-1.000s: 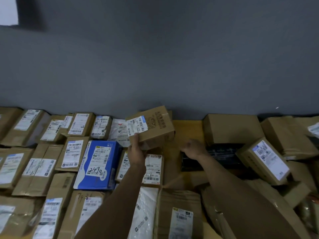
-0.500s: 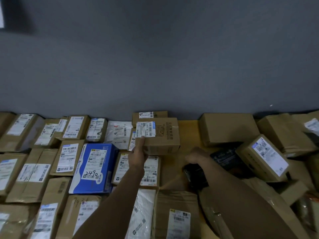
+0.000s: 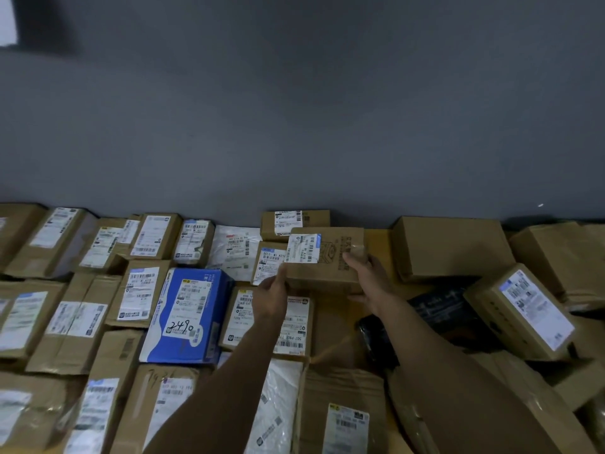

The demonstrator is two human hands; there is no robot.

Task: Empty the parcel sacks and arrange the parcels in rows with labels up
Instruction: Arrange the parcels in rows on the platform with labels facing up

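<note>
Wooden bench [image 3: 376, 245] against a grey wall [image 3: 327, 109], packed with rows of labelled parcels [image 3: 139, 298]. Small cardboard box [image 3: 330, 270] sits near the bench's back edge, label [image 3: 302, 249] up. Left hand [image 3: 271, 296] pinches its left corner. Right hand [image 3: 370, 280] has its fingers [image 3: 352, 258] curled round the right end.

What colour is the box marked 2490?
The box is blue, with white along its lower edge; head view.

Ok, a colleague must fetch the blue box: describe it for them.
Rows of parcels lie along the grey wall. In the second row, just left of the left hand holding a carton, lies the blue box. It alone is blue, with 2490 handwritten on its label.
</note>
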